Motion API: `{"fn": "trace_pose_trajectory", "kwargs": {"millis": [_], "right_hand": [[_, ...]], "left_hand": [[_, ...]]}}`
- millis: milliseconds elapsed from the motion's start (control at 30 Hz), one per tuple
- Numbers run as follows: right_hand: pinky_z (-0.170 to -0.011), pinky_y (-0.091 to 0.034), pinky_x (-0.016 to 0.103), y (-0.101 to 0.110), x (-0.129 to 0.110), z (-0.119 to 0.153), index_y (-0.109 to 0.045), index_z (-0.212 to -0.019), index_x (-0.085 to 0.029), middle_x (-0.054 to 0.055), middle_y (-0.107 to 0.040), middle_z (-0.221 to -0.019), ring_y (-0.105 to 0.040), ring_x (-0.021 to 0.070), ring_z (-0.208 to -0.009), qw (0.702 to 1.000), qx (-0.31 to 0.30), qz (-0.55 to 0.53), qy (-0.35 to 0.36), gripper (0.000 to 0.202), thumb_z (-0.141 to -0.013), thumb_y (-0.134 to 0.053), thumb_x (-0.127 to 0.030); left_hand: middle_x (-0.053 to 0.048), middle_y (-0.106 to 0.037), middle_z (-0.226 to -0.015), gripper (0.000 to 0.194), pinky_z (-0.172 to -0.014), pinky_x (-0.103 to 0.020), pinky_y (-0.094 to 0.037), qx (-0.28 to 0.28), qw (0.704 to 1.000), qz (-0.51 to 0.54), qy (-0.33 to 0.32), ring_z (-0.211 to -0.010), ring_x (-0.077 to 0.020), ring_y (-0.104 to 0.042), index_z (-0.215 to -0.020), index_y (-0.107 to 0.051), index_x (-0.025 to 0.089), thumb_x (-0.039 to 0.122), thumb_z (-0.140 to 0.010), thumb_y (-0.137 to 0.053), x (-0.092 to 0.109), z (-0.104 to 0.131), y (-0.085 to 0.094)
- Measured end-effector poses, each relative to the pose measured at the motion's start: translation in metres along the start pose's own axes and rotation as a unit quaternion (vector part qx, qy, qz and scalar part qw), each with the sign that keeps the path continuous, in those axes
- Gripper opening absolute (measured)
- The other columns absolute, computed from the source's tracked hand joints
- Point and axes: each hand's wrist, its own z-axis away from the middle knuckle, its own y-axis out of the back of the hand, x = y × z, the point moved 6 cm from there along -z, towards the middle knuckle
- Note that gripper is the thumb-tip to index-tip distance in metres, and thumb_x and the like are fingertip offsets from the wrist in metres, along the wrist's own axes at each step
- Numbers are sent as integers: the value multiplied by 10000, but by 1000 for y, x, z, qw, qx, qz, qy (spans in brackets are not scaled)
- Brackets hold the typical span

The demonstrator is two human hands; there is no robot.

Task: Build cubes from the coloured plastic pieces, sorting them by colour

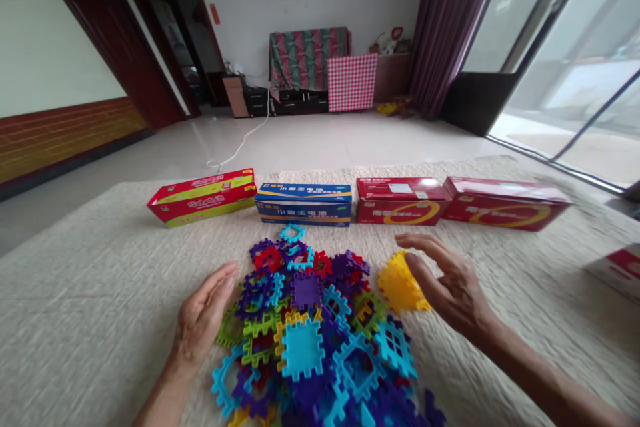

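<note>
A pile of plastic interlocking tiles (pixel 313 330) is seen heaped on a cream textured tablecloth (pixel 90 300), in the near centre of the head view; cyan, purple, red, green and yellow pieces are mixed, some solid squares, some open frames. The left hand (pixel 203 317) is laid flat at the pile's left edge, palm down, fingers extended and together, nothing gripped; its fingertips are touching or just beside the green and purple frames, exact contact cannot be told. The right hand (pixel 450 283) is held above the cloth at the pile's right side, fingers loosely spread and slightly curled, nothing clasped. A yellow tile piece (pixel 397 287) is found just beside the right hand, partly covered by its fingers; whether it is touched cannot be told. A large solid cyan tile (pixel 303 349) is lying on top of the pile, near its middle. A single cyan frame (pixel 293 233) is set at the far edge of the pile. Beyond the pile, four long boxes are lined up in a row on the cloth: a red-and-yellow box (pixel 203 197) at left, tilted; a blue box (pixel 303 204) next; then two red boxes (pixel 400 201) (pixel 505 203) touching end to end. Part of another box (pixel 617 267) is visible at the right edge. Past the table, tiled floor, a white cable (pixel 245 137) and glass doors (pixel 575 60) are seen.
</note>
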Motion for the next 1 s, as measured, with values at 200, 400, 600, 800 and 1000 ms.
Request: {"fn": "trace_pose_trajectory", "kwargs": {"millis": [200, 400, 600, 800, 1000], "right_hand": [[-909, -494, 374, -116, -77, -58, -587, -1166, -175, 100, -671, -1140, -630, 200, -1037, 940, -293, -58, 165, 289, -913, -452, -208], [-985, -431, 440, -188, -80, -71, -548, -1231, -142, 150, -617, -1212, -561, 255, -1139, 915, -367, 50, 158, 341, -933, -456, -281], [-987, -428, 365, -178, -83, -60, -593, -1141, -117, 133, -635, -1108, -571, 213, -1062, 891, -403, 42, 205, 274, -931, -433, -191], [-973, -430, 344, -176, -85, -59, -615, -1092, -149, 109, -652, -1082, -578, 201, -1028, 890, -405, 40, 204, 252, -921, -432, -179], [-949, -441, 348, -179, -87, -58, -638, -1088, -118, 125, -663, -1070, -594, 210, -1001, 883, -420, 44, 202, 284, -911, -423, -173]], "left_hand": [[-79, -623, -1284, 536, -1107, -414, -374, -9, 1000, -24, 5, -1247, -271, -525, -1183, -644, 206, 572, -794, -590, -4, 1, 1], [-94, -628, -1275, 536, -1082, -409, -406, -6, 1000, -17, 3, -1251, -279, -522, -1160, -656, 192, 573, -787, -596, 1, 2, 0], [-103, -634, -1260, 533, -1063, -395, -428, -11, 1000, -12, -14, -1209, -275, -558, -1125, -668, 175, 572, -775, -608, 8, 2, -4], [-100, -639, -1250, 509, -1055, -380, -434, -16, 998, -51, -39, -1225, -266, -544, -1119, -662, 171, 558, -801, -573, 14, 5, -5], [-99, -583, -1326, 532, -1037, -397, -444, -73, 985, -138, -70, -1197, -256, -566, -1254, -577, 194, 511, -828, -531, 27, -24, -20]]}}
